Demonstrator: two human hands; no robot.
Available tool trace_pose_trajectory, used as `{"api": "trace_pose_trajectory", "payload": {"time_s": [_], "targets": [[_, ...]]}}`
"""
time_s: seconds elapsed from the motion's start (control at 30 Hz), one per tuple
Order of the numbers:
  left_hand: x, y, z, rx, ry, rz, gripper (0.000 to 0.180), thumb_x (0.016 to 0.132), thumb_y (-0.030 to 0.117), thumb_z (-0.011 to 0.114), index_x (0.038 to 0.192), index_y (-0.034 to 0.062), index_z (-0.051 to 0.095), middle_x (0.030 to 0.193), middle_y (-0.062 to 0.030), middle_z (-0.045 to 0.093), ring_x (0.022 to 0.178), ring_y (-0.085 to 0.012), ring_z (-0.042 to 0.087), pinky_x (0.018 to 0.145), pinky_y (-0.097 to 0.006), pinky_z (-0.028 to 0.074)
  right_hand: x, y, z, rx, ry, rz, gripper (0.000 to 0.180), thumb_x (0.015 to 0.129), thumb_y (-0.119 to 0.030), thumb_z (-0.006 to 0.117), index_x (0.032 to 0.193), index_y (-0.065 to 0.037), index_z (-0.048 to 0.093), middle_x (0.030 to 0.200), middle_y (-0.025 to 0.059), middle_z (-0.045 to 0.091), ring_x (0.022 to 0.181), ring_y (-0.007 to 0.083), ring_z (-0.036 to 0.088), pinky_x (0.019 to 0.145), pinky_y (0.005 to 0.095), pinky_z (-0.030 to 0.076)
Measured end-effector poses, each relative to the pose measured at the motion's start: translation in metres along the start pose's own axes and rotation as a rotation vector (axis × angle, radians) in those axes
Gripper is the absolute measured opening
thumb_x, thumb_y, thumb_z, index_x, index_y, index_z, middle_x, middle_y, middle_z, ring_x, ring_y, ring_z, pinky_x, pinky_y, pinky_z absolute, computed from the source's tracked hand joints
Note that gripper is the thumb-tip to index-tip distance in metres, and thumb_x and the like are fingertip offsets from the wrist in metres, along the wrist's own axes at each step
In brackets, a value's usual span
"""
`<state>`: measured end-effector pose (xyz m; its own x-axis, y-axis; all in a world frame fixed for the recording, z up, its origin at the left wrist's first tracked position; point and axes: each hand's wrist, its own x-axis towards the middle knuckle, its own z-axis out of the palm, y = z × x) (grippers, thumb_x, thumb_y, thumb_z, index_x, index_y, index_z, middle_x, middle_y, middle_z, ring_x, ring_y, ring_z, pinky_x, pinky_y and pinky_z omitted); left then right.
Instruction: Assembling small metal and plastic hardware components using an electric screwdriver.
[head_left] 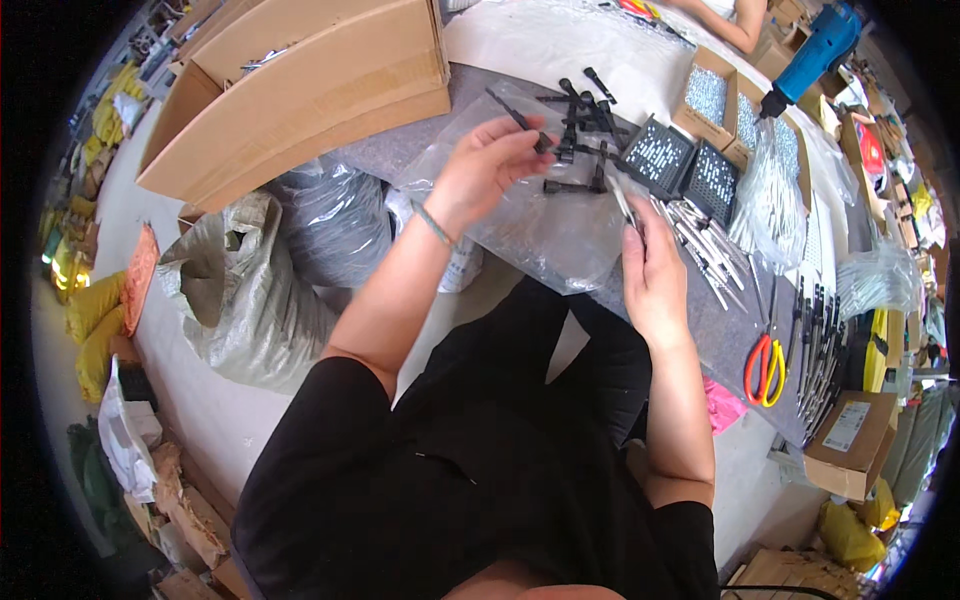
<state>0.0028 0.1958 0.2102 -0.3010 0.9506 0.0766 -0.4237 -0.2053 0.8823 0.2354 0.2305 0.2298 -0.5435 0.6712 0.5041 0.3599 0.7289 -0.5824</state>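
Leftward, the left hand [487, 160] pinches a black bolt [522, 122] above the clear plastic bag [540, 225] on the counter [730, 335]. Beside it, a few black bolts [580, 125] lie loose, seemingly unhandled. Rightward, the right hand [652, 268] grips a thin silver pin [625, 205]; many silver pins [700, 245] wait, so much work probably remains.

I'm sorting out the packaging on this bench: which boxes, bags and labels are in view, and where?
Large cardboard box: far left on the table, brown, open.
Clear plastic bag: under both hands, on the grey table edge.
Small cardboard box: lower right, brown, with a white rectangular label.
Small open cartons: far right, holding silvery parts.
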Motion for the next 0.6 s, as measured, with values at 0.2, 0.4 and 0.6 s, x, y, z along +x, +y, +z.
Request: {"api": "trace_pose_trajectory", "payload": {"time_s": [0.2,0.4,0.6], "targets": [[-0.03,-0.028,0.024,-0.497,-0.157,-0.112,0.03,0.089,0.009,0.046,0.118,-0.0001,0.047,0.11,-0.0169,0.059,0.103,-0.0272,0.058,0.092,-0.035,0.046,-0.027,-0.017,-0.001,0.026,-0.122,0.133,0.021,0.092,-0.019,0.048,0.108,-0.007,0.055,0.101,0.0192,0.059,0.087,0.0373,0.059,0.074,0.0401,0.048],[-0.039,-0.031,0.035,-0.607,-0.162,-0.102,0.031,0.09,0.009,0.046,0.119,0.0008,0.047,0.115,-0.0157,0.056,0.108,-0.0281,0.054,0.097,-0.037,0.042,-0.044,-0.016,-0.006,0.073,-0.076,0.246,0.018,0.091,-0.016,0.05,0.102,-0.004,0.057,0.093,0.0182,0.062,0.084,0.0357,0.061,0.071,0.0387,0.049],[-0.045,-0.029,0.049,-0.49,-0.22,-0.071,0.031,0.09,0.007,0.047,0.121,0.0011,0.046,0.117,-0.0161,0.055,0.111,-0.0295,0.053,0.098,-0.039,0.041,-0.042,-0.017,-0.008,0.071,-0.063,0.294,0.016,0.091,-0.015,0.05,0.101,-0.005,0.058,0.092,0.017,0.063,0.084,0.0354,0.062,0.071,0.0376,0.049]]}}
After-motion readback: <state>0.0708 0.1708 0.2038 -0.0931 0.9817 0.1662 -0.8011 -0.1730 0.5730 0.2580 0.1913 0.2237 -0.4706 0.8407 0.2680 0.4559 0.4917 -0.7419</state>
